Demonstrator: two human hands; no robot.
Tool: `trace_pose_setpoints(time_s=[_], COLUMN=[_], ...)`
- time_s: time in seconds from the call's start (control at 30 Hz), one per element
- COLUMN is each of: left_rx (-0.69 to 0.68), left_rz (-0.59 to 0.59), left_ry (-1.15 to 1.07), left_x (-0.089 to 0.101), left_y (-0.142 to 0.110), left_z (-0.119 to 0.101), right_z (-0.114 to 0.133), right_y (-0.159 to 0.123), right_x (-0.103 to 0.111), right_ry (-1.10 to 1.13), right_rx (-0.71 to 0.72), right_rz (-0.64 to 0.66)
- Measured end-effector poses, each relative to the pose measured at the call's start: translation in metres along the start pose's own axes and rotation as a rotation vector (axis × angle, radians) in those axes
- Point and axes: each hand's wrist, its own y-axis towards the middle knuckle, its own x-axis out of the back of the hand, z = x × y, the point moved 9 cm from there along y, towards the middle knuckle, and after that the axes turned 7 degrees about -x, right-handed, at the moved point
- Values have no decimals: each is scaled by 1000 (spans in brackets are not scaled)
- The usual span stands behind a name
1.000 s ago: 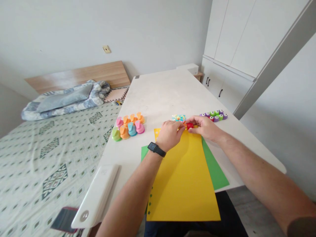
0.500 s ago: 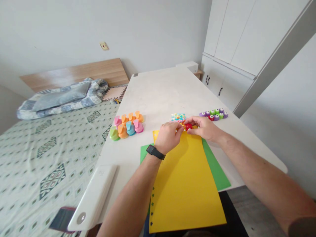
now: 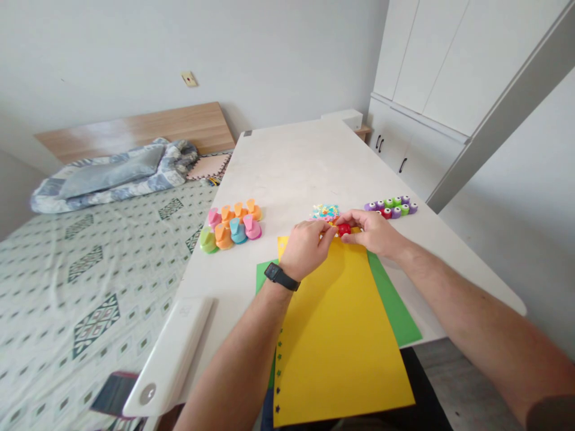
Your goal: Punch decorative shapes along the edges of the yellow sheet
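A yellow sheet of paper (image 3: pixel 336 335) lies over a green sheet (image 3: pixel 393 299) at the table's near edge, with star-shaped holes down its left side. At its far edge, my right hand (image 3: pixel 368 230) grips a small red craft punch (image 3: pixel 344 230) between thumb and fingers. My left hand (image 3: pixel 308 245), with a black watch on the wrist, is closed in a pinch just left of the punch. It appears to hold the paper's far edge, though the fingertips hide the exact contact. Beyond the hands lies a pile of colourful paper cutouts (image 3: pixel 326 212).
Larger pink, orange, blue and green craft punches (image 3: pixel 231 227) stand in two rows on the left. Small purple, green and red punches (image 3: pixel 393 208) are lined up on the right. A long white device (image 3: pixel 175 353) lies at the near left table edge, beside a bed (image 3: pixel 112 257).
Both hands stay almost in place at the paper's far edge, on the punch and paper. The whole view has shifted slightly.
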Motion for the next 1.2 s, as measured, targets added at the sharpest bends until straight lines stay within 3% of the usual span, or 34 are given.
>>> trace_pose_setpoints(time_s=[0.13, 0.33, 1.2], left_rx=[10, -24, -49], left_rz=[-23, 70, 148], left_ry=[-43, -123, -105], left_x=[3, -5, -13], left_y=[2, 6, 6], left_z=[-5, -17, -11], right_z=[4, 13, 14], right_y=[-2, -4, -6], right_x=[-4, -7, -11], right_ry=[5, -30, -117], right_rx=[26, 89, 131], right_rz=[32, 36, -4])
